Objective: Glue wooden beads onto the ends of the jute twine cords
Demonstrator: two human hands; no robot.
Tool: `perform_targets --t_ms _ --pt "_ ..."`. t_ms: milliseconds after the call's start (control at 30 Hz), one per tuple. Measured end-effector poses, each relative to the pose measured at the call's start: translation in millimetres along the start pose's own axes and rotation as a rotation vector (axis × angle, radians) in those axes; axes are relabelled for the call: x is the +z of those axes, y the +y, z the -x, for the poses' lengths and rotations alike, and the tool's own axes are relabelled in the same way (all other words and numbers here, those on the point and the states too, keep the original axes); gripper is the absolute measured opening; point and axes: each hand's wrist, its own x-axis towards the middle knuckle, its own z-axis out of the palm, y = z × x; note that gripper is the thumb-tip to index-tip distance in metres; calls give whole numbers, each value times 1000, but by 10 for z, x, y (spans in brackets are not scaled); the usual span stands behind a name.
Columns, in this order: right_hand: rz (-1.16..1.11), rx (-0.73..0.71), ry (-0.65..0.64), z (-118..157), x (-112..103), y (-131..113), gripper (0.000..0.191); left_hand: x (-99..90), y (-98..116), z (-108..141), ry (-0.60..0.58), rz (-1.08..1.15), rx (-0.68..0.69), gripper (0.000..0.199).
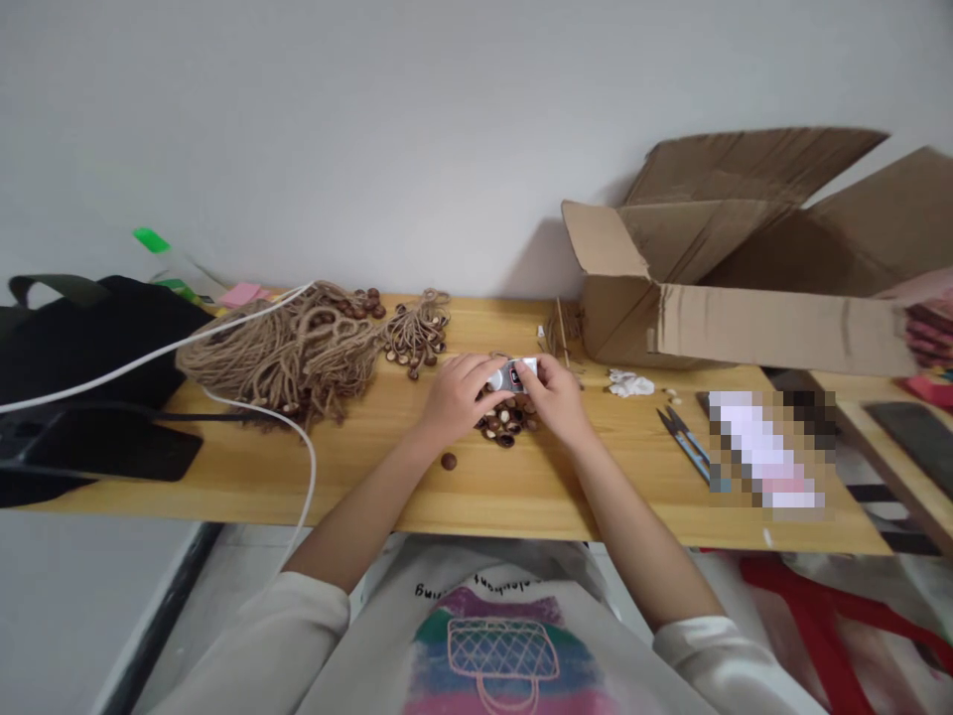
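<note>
My left hand (456,397) is closed on the left end of a small silver-and-white tube (512,376) with a dark label edged in red. The tube's right end is pinched by my right hand (558,397), with the thumb lying on it. What the tube contains cannot be read. Just below and behind both hands lies a pile of brown nut shells (506,427), some showing pale insides. One round brown nut (448,462) rests apart from the pile, nearer the table's front edge.
Bundled twine (283,348) and strings with nut shells (415,338) lie left. White cables (309,457) cross there, by a black bag (96,338). At right stand an open cardboard box (774,323), crumpled tissue (630,383) and thread snips (683,442).
</note>
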Motion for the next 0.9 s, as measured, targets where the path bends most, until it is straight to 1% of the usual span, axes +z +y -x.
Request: perform_targets --t_ms 133,233,400,500,633,733,900 --pt "-144 12 36 2 21 -14 31 6 10 7 -11 41 -40 34" --pt "-162 -13 41 1 25 -24 28 -5 30 6 -25 36 -63 34" --pt "-142 -24 55 -11 22 -30 26 -16 56 -4 -30 27 -56 33" --pt "-111 -9 37 -16 20 -16 24 -20 56 -14 -35 17 -50 33" --pt "-80 -28 11 -18 -3 -2 23 -24 46 -21 -35 38 -38 32" --pt "-37 -41 -10 -21 -27 2 24 -19 44 -16 -42 54 -52 32" --pt "-21 -71 11 -20 -32 6 25 -22 56 -13 -56 70 -73 31"
